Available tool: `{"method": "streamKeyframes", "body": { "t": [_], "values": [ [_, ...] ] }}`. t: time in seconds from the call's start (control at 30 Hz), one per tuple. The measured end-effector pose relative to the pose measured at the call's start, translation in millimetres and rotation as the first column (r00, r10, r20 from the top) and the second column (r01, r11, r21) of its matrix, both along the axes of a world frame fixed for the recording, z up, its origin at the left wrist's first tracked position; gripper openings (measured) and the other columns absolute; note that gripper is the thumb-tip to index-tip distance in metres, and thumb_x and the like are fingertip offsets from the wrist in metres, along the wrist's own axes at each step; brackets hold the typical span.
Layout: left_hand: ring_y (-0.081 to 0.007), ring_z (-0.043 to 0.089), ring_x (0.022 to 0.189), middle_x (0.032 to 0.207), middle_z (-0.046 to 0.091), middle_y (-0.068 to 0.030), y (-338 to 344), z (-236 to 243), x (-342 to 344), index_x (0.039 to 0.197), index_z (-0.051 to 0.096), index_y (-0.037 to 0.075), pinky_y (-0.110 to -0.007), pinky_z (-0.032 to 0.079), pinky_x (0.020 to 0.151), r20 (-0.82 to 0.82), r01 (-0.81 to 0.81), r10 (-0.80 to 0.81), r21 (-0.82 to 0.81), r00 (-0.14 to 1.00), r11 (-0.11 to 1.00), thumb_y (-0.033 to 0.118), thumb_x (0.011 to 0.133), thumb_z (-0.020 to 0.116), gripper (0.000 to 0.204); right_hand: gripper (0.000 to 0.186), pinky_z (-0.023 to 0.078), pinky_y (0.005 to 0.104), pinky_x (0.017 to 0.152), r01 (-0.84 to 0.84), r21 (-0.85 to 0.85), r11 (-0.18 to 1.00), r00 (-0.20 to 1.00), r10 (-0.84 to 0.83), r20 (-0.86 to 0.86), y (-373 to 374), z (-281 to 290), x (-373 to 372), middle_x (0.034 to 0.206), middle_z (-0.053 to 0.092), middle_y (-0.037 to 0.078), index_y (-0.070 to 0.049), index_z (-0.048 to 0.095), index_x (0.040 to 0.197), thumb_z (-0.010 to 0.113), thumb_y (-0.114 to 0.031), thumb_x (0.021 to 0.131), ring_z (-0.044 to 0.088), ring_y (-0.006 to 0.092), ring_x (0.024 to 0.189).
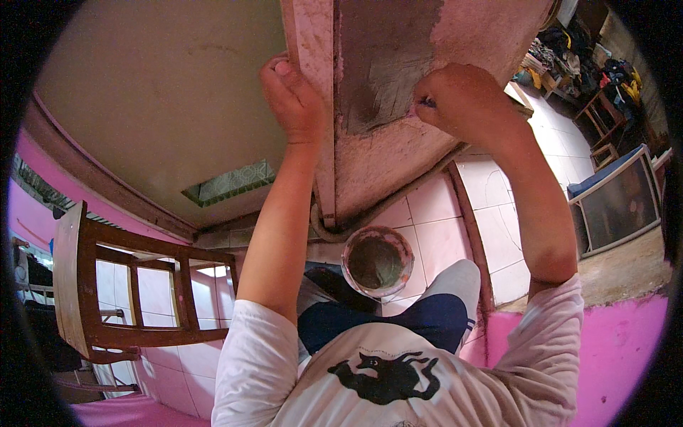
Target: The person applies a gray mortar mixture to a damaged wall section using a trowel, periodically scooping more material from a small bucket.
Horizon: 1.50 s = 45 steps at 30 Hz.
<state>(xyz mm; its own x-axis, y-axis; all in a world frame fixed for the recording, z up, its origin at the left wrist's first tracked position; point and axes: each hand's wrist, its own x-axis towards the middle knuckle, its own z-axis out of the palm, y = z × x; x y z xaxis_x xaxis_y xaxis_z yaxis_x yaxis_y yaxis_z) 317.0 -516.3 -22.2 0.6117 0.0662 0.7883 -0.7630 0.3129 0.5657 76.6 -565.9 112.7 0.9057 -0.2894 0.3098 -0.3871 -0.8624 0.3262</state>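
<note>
My left hand (293,99) is closed at the narrow pale edge of the wall (313,85), thumb up, fingers curled partly out of sight. To its right, a dark grey patch of smeared plaster (384,71) covers part of the pink wall face. My right hand (459,99) is a fist against the patch's right border. A small dark bit shows inside the fist; the rest of what it holds is hidden. Below the wall, on the floor in front of my legs, stands a bucket (377,262) with a mortar-smeared rim and grey-green contents.
A brown wooden chair (156,285) is at the left. A hose or pipe (391,196) runs along the wall's foot. Right of me sits an old television (619,203) on a ledge, with piled clothes (569,64) beyond. Pale tiles (434,228) cover the floor.
</note>
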Motion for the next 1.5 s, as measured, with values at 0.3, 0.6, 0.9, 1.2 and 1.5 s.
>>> {"method": "streamKeyframes", "body": {
  "t": [0.3,0.6,0.9,1.2,1.5],
  "values": [
    [-0.0415,0.057,0.09,0.099,0.059,-0.0241,5.1,-1.3,0.3,0.106,0.054,-0.004,-0.046,0.044,0.083,0.099,-0.094,0.091,0.019,0.991,0.995,0.035,0.111,0.036,0.043,0.02,0.055,0.0471,0.079,-0.041,0.03,0.999,0.983,0.035,0.178,3.4,45.8,-2.9,0.087,0.073,0.017,-0.008,0.079,0.091,0.074,-0.026,0.085,0.071,0.0367,0.083],
    [-0.0387,0.055,0.09,0.097,0.057,-0.0224,-1.9,-2.4,-4.0,0.108,0.054,-0.004,-0.045,0.044,0.084,0.049,0.003,-0.003,0.0,0.999,1.0,0.038,0.112,0.035,0.045,0.022,0.056,0.0411,0.075,0.239,0.239,0.941,0.964,-0.26,0.06,63.7,112.7,-37.9,0.088,0.075,0.017,-0.002,0.078,0.101,0.071,-0.021,0.092,0.073,0.0287,0.078],
    [-0.039,0.055,0.09,0.099,0.057,-0.0224,2.3,1.5,-2.0,0.107,0.054,-0.003,-0.045,0.043,0.085,0.069,-0.038,0.037,0.013,0.997,0.999,0.04,0.111,0.034,0.048,0.02,0.055,0.0484,0.079,0.017,0.036,0.999,0.998,-0.014,-0.062,0.8,3.2,-3.0,0.088,0.072,0.019,-0.008,0.078,0.093,0.072,-0.026,0.087,0.07,0.0378,0.086],
    [-0.0311,0.057,0.092,0.1,0.058,-0.0165,-1.8,-2.8,1.0,0.111,0.055,-0.001,-0.043,0.045,0.089,0.085,-0.092,0.089,0.025,0.992,0.995,0.034,0.111,0.034,0.041,0.022,0.056,0.0406,0.074,0.003,0.164,0.987,1.0,-0.003,0.005,47.8,97.4,-14.1,0.087,0.075,0.017,-0.002,0.078,0.099,0.071,-0.023,0.092,0.072,0.0289,0.077],
    [-0.0399,0.057,0.092,0.1,0.059,-0.0228,6.0,0.0,0.7,0.107,0.055,-0.003,-0.046,0.044,0.086,0.094,-0.067,0.065,0.018,0.993,0.998,0.038,0.11,0.038,0.045,0.021,0.054,0.048,0.078,-0.125,0.079,0.989,0.992,0.125,0.012,19.6,20.5,-4.5,0.082,0.072,0.018,-0.007,0.078,0.091,0.072,-0.027,0.087,0.07,0.0375,0.082]
  ]
}}
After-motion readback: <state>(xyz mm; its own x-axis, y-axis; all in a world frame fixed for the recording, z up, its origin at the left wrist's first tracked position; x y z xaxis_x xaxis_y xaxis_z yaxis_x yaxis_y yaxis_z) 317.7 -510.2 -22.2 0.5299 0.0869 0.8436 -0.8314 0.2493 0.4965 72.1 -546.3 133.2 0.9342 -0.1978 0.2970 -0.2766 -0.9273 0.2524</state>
